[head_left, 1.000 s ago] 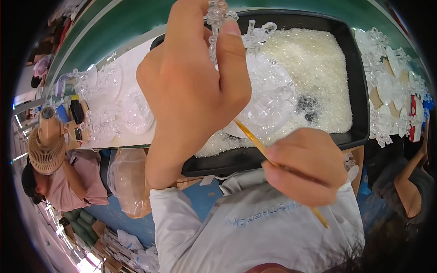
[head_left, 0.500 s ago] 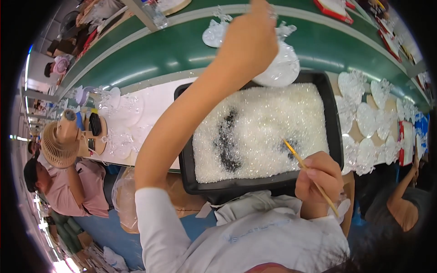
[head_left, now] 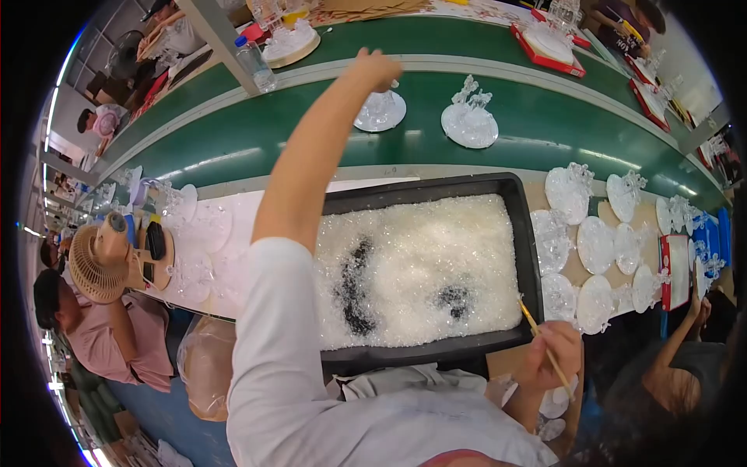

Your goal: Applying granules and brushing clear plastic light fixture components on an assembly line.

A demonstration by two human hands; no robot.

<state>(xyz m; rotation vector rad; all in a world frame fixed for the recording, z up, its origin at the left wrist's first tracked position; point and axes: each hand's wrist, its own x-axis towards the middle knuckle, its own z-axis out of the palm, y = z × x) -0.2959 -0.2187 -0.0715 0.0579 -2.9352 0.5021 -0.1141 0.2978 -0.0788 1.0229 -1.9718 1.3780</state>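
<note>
My left hand (head_left: 377, 68) is stretched far out over the green conveyor belt (head_left: 257, 140). It hovers at the top of a clear crystal ornament on a round disc (head_left: 381, 111) that stands on the belt; whether the fingers still grip it is unclear. A second such ornament (head_left: 469, 118) stands just to its right. My right hand (head_left: 555, 352) rests at the near right corner of a black tray (head_left: 529, 233) and holds a thin wooden stick (head_left: 545, 349). The tray is filled with small clear crystal beads (head_left: 420, 265).
Several clear disc ornaments (head_left: 599, 243) lie right of the tray, more clear pieces (head_left: 194, 233) on its left. A small fan (head_left: 99, 263) and a person in pink (head_left: 101, 342) are at the left. A bottle (head_left: 254, 62) and red trays (head_left: 549, 43) stand beyond the belt.
My left hand has carried the crystal ornament from above the tray out to the belt, where it now stands. My right hand stays low by the tray with the stick.
</note>
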